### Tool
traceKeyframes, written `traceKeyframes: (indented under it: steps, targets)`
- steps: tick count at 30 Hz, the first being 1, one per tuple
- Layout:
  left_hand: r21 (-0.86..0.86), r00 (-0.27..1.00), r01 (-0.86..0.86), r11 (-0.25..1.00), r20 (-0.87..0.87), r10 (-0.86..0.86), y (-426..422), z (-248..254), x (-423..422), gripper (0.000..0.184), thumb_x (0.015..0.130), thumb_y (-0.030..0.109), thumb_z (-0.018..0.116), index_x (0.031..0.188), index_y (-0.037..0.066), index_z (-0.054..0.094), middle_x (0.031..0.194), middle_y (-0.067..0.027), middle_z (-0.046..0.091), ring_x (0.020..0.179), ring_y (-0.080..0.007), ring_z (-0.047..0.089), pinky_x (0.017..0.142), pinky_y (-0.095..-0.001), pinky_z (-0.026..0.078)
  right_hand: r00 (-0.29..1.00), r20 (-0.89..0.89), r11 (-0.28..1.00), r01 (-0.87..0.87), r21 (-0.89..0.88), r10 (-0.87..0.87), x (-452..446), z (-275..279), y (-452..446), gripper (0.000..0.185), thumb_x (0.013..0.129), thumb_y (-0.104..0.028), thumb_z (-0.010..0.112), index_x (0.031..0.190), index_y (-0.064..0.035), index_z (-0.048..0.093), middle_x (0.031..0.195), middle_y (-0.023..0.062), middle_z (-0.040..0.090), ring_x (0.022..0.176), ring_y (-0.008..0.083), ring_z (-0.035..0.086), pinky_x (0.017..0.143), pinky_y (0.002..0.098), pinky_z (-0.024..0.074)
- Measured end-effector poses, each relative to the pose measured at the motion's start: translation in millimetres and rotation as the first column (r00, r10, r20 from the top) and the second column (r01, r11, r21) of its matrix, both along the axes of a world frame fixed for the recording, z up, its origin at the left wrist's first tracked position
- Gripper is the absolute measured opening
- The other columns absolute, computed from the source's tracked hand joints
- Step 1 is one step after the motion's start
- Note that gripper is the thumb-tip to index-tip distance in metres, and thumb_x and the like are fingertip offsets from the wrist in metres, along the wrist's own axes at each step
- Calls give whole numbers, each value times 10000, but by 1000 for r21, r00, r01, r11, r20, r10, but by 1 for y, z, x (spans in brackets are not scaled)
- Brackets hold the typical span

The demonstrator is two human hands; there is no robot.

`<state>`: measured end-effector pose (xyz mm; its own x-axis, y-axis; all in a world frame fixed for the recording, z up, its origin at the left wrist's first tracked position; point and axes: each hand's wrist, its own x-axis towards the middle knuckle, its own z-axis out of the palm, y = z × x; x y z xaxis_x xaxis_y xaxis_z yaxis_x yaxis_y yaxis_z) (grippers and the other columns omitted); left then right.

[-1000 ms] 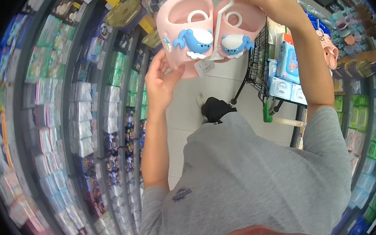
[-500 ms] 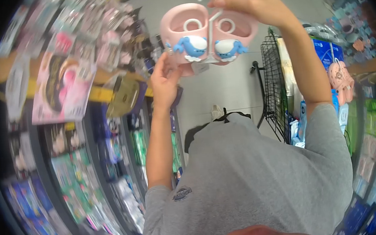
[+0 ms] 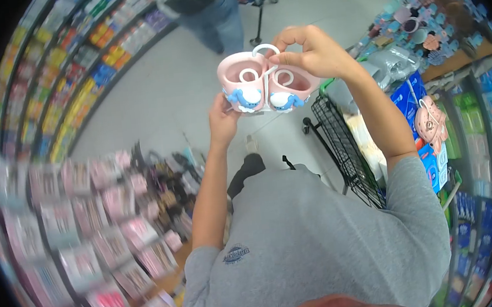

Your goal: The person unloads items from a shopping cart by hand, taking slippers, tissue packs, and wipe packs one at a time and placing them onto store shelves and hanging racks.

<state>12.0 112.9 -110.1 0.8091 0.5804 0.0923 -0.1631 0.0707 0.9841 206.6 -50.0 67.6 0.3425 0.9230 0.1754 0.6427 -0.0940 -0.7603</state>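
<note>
A pair of pink slippers [image 3: 242,74] with blue and white character decorations hangs on a white plastic hanger [image 3: 264,49] in front of me. With my right hand [image 3: 313,54] I grip the hanger near its hook, thumb and fingers closed together. My left hand [image 3: 224,120] is at the lower left side of the slippers, its fingers closed around their edge and partly hidden behind them. To the right, another pair of pink clogs [image 3: 431,121] with a brown motif lies on top of the goods in the shopping cart.
The black wire shopping cart [image 3: 345,150] stands at my right, loaded with packages. Shelves of packaged goods [image 3: 112,223] run along my left, and more shelves [image 3: 482,115] line the right. A person in jeans [image 3: 211,25] stands ahead on the grey floor.
The slippers, held in both hands, sit slightly lower in view. My view has swung along the aisle; a person in jeans and more shelves now show ahead.
</note>
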Motion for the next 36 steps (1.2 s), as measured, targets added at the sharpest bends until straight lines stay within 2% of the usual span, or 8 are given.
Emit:
traceKeyframes:
  steps: [8,12,14,17,23,24,28,36]
  targets:
    - [190,939,331,924,-158,-304,62,25,170,434,767,-79,621,1184,6,536,1066,-90,637,1010,-185,612,808,-309,501,921,-105,915,385,117,-374,102,18,-9,193,812,-172,709,814,15,663,810,67,673,782,129,590,730,276,461]
    - [175,874,483,858,-160,-460,31,46,225,467,751,-70,626,1204,8,543,1085,-107,635,1016,-191,607,813,-320,503,870,-72,851,492,185,-488,145,13,-59,198,796,-191,698,819,4,680,703,78,652,690,130,591,651,285,462]
    - [134,843,532,836,-185,-506,40,38,267,477,752,-73,624,1215,6,538,1100,-113,633,1018,-192,605,815,-321,506,806,-212,786,588,188,-553,173,3,-56,189,811,-180,698,809,7,674,705,62,656,677,100,573,622,261,450]
    - [190,845,530,826,-195,-498,6,67,267,504,752,-76,627,1240,-5,523,1092,-121,637,1018,-190,612,838,-320,513,807,-322,763,581,284,-495,187,-7,-96,190,821,-175,702,796,8,662,683,17,627,629,72,523,575,242,416]
    - [171,762,625,761,-344,-549,20,70,380,503,801,-50,636,1281,10,500,1097,-90,638,1035,-173,599,897,-312,468,711,-468,681,680,272,-525,297,-37,-97,197,829,-177,721,774,1,657,667,-15,596,616,48,500,552,217,393]
    - [229,811,551,803,-373,-450,12,90,336,503,801,-50,636,1281,10,500,1097,-90,638,1035,-173,599,897,-312,468,759,-495,721,613,325,-423,277,-31,-97,197,829,-177,721,774,1,657,667,-15,596,616,48,500,552,217,393]
    - [153,793,581,800,-329,-513,33,65,398,511,783,-41,650,1273,10,514,1107,-118,643,1025,-187,615,862,-330,505,756,-465,745,615,260,-461,326,-31,-82,211,840,-193,708,784,5,662,687,-5,613,650,55,519,580,229,409]
    - [80,760,599,796,-371,-534,52,82,471,499,800,-49,635,1279,17,510,1129,-89,639,1041,-161,596,900,-307,455,687,-538,692,681,241,-489,398,-29,-61,199,829,-184,721,810,9,679,701,-4,620,667,57,523,597,219,412]
